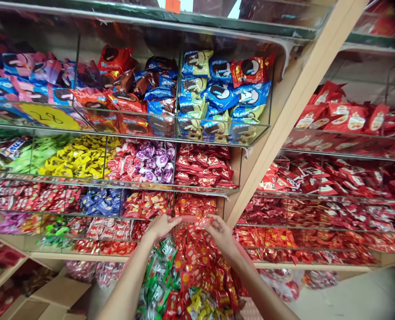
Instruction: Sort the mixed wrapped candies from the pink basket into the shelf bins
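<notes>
R grip (221, 233): we had fingertips pinched near-closed on sm. red pkt (201, 222) | pkt: by basket (188, 218) far rim, to R grip's L, R nearer; axis unclear | L grip (160, 226): thumb at rim, we cdn't tell hold

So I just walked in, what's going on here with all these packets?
A person has both hands at the far end of a pinkish-red basket piled with wrapped packets. The left hand is at the rim; the right hand is beside it, its fingertips by the red packets, though whether they grip one is unclear. Green packets and yellow packets are in the basket too. In front, shelves hold more packets, with a yellow tag reading 28.
</notes>
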